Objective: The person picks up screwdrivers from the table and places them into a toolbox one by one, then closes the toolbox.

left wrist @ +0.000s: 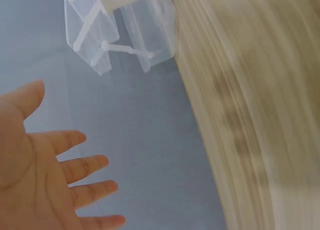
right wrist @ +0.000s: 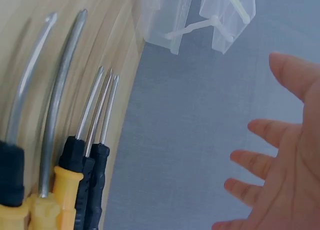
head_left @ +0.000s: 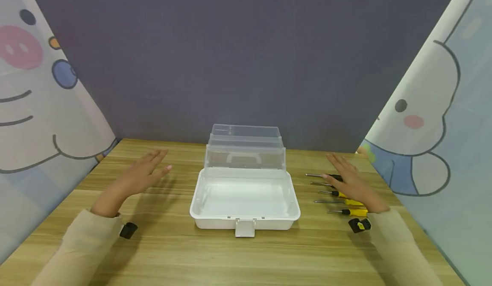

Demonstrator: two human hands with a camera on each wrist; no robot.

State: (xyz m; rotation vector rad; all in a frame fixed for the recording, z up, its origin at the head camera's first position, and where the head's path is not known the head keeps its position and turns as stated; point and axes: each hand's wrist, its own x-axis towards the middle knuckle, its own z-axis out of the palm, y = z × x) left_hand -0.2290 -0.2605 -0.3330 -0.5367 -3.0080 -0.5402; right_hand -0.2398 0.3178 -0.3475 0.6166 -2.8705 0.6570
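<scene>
A white plastic toolbox [head_left: 246, 192] stands in the middle of the table, its clear tiered lid [head_left: 246, 149] raised at the back and its front latch [head_left: 245, 228] hanging down. Nothing lies in its white tray. My left hand [head_left: 140, 177] hovers left of the box with straight, spread fingers, holding nothing. On the other side, my right hand [head_left: 349, 183] is held above several screwdrivers [head_left: 353, 202], fingers extended and apart from them. Some have yellow-and-black handles, others black ones [right wrist: 97, 190]. Their shafts point toward the box, and my right hand partly hides the handles in the head view.
The wooden table [head_left: 246, 260] meets a dark grey panel [head_left: 246, 63] at its back edge. Panels with cartoon prints [head_left: 423, 119] flank both sides. A small black device [head_left: 128, 230] sits at the left wrist and another [head_left: 359, 225] at the right.
</scene>
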